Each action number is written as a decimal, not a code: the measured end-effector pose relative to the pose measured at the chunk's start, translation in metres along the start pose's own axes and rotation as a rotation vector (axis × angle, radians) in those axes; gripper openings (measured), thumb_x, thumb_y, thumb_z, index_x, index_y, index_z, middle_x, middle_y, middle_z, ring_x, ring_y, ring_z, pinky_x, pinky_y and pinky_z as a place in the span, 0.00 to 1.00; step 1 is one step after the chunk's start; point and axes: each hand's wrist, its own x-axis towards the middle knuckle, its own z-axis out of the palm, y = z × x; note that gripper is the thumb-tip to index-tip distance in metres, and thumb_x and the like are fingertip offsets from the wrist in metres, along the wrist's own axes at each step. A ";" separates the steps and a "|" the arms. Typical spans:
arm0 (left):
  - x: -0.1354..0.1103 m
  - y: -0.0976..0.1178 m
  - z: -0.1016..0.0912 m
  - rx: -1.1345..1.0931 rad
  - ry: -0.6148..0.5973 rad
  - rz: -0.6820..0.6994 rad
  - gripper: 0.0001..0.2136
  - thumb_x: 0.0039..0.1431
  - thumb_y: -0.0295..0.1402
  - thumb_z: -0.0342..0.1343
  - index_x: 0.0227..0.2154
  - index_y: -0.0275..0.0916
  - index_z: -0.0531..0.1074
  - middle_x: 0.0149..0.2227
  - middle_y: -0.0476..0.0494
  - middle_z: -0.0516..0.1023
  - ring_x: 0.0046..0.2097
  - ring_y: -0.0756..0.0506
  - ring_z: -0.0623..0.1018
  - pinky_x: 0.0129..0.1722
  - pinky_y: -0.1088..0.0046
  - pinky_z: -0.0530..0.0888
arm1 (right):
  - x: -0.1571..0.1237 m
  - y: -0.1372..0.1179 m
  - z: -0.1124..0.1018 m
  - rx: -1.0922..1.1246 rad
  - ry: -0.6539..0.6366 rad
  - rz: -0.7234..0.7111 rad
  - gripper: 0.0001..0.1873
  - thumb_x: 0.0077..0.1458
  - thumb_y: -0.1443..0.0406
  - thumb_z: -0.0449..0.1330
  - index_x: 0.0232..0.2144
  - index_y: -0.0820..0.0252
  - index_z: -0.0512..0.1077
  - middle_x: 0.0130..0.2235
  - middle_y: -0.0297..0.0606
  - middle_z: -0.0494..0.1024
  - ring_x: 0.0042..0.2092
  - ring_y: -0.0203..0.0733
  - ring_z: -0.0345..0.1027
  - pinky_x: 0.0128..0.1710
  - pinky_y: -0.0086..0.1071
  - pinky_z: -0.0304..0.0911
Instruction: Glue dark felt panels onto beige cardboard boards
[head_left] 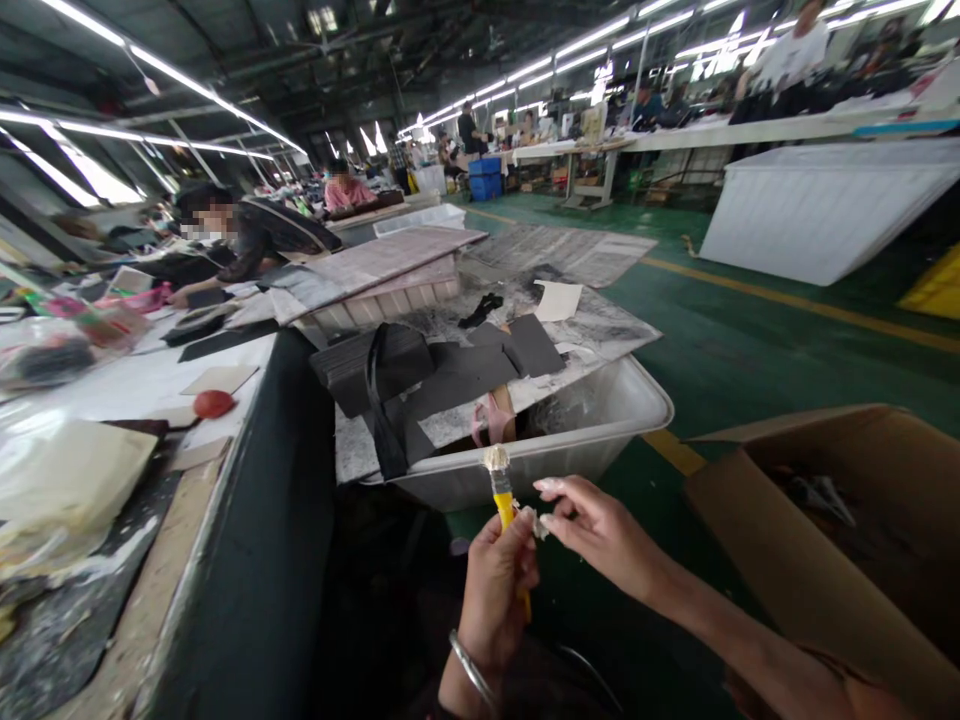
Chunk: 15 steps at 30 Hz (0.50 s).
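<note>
My left hand (495, 585) is closed round the yellow handle of a small brush (501, 490), held upright with its pale, glue-caked bristle tip pointing up. A thin bangle circles that wrist. My right hand (596, 530) comes in from the right. Its thumb and fingertips pinch a small pale scrap (538, 523) right beside the brush handle. Both hands hover just in front of a grey plastic bin (592, 435).
The grey bin holds boards stacked with dark cut sheets (420, 375). A long worktable (150, 390) with a red ball (214, 403) runs along the left, with seated workers further back. An open cardboard box (840, 540) stands at right on the green floor.
</note>
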 end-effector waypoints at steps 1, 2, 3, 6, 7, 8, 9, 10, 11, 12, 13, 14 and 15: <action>-0.001 0.000 0.002 -0.012 -0.018 -0.026 0.21 0.37 0.46 0.64 0.23 0.35 0.63 0.17 0.58 0.57 0.18 0.59 0.54 0.16 0.83 0.49 | -0.001 -0.001 0.003 -0.038 -0.023 -0.052 0.15 0.50 0.62 0.58 0.42 0.58 0.69 0.40 0.39 0.71 0.34 0.36 0.66 0.31 0.29 0.64; -0.002 -0.001 0.004 -0.025 -0.032 -0.050 0.22 0.37 0.47 0.65 0.25 0.35 0.64 0.18 0.58 0.57 0.18 0.59 0.54 0.16 0.83 0.50 | -0.001 -0.002 0.006 -0.069 -0.046 -0.094 0.12 0.51 0.64 0.58 0.40 0.57 0.70 0.39 0.38 0.71 0.36 0.36 0.66 0.35 0.29 0.64; -0.003 -0.002 0.004 -0.039 -0.036 -0.075 0.23 0.36 0.48 0.65 0.26 0.34 0.65 0.17 0.58 0.57 0.18 0.59 0.55 0.16 0.84 0.50 | -0.001 -0.003 0.007 -0.094 -0.067 -0.124 0.10 0.52 0.65 0.57 0.38 0.57 0.71 0.38 0.37 0.72 0.38 0.37 0.66 0.38 0.29 0.63; -0.002 -0.008 0.000 -0.086 0.004 -0.160 0.26 0.31 0.52 0.65 0.25 0.34 0.66 0.17 0.58 0.59 0.17 0.60 0.55 0.14 0.85 0.49 | -0.003 -0.003 0.009 -0.176 -0.111 -0.197 0.06 0.54 0.66 0.55 0.32 0.58 0.73 0.35 0.36 0.72 0.39 0.37 0.66 0.41 0.29 0.61; 0.000 -0.010 -0.004 -0.085 0.002 -0.190 0.27 0.30 0.53 0.65 0.23 0.34 0.66 0.16 0.58 0.59 0.16 0.60 0.54 0.14 0.85 0.49 | -0.004 -0.002 0.010 -0.211 -0.113 -0.220 0.06 0.54 0.66 0.55 0.31 0.58 0.73 0.34 0.37 0.72 0.38 0.37 0.66 0.40 0.29 0.61; 0.002 -0.013 -0.008 -0.067 -0.021 -0.219 0.26 0.30 0.54 0.64 0.20 0.35 0.65 0.15 0.58 0.59 0.15 0.61 0.53 0.13 0.85 0.48 | -0.005 -0.001 0.011 -0.239 -0.105 -0.241 0.07 0.55 0.67 0.54 0.30 0.59 0.72 0.34 0.37 0.72 0.38 0.37 0.66 0.39 0.29 0.61; 0.005 -0.017 -0.011 -0.031 -0.043 -0.251 0.26 0.32 0.56 0.62 0.17 0.35 0.64 0.12 0.58 0.57 0.14 0.61 0.52 0.12 0.84 0.48 | -0.005 0.001 0.012 -0.254 -0.083 -0.253 0.08 0.55 0.67 0.53 0.29 0.59 0.72 0.34 0.37 0.72 0.37 0.36 0.66 0.38 0.28 0.61; 0.009 -0.020 -0.015 0.015 -0.056 -0.279 0.26 0.34 0.57 0.61 0.15 0.35 0.63 0.11 0.58 0.55 0.13 0.60 0.52 0.12 0.84 0.48 | -0.005 0.004 0.013 -0.256 -0.043 -0.254 0.08 0.54 0.67 0.53 0.28 0.59 0.72 0.33 0.37 0.72 0.36 0.36 0.66 0.37 0.28 0.61; 0.012 -0.023 -0.018 0.058 -0.059 -0.299 0.26 0.35 0.57 0.60 0.16 0.35 0.64 0.10 0.58 0.54 0.12 0.60 0.52 0.12 0.84 0.48 | -0.004 0.007 0.014 -0.240 0.007 -0.236 0.07 0.53 0.67 0.54 0.27 0.59 0.72 0.32 0.36 0.71 0.35 0.35 0.65 0.36 0.28 0.61; 0.014 -0.026 -0.020 0.094 -0.048 -0.305 0.25 0.36 0.56 0.60 0.17 0.36 0.67 0.10 0.57 0.54 0.12 0.60 0.52 0.12 0.83 0.48 | -0.003 0.012 0.014 -0.198 0.050 -0.188 0.06 0.52 0.67 0.55 0.26 0.59 0.71 0.30 0.35 0.71 0.33 0.34 0.65 0.33 0.27 0.61; 0.016 -0.028 -0.021 0.119 -0.029 -0.285 0.23 0.36 0.54 0.61 0.21 0.36 0.70 0.11 0.57 0.55 0.12 0.59 0.53 0.11 0.83 0.49 | -0.001 0.017 0.014 -0.125 0.076 -0.108 0.05 0.51 0.66 0.55 0.26 0.59 0.71 0.28 0.33 0.70 0.30 0.33 0.64 0.30 0.27 0.61; 0.018 -0.030 -0.021 0.132 -0.010 -0.246 0.22 0.36 0.52 0.63 0.25 0.37 0.72 0.12 0.57 0.56 0.13 0.58 0.55 0.12 0.82 0.51 | 0.002 0.023 0.012 -0.028 0.089 -0.010 0.05 0.50 0.64 0.56 0.26 0.59 0.70 0.26 0.32 0.69 0.28 0.32 0.63 0.27 0.26 0.60; 0.019 -0.031 -0.021 0.140 0.005 -0.198 0.22 0.36 0.51 0.64 0.29 0.38 0.73 0.13 0.56 0.57 0.13 0.57 0.56 0.12 0.81 0.52 | 0.004 0.031 0.008 0.084 0.099 0.099 0.07 0.49 0.61 0.57 0.26 0.60 0.69 0.24 0.30 0.68 0.25 0.32 0.62 0.23 0.25 0.59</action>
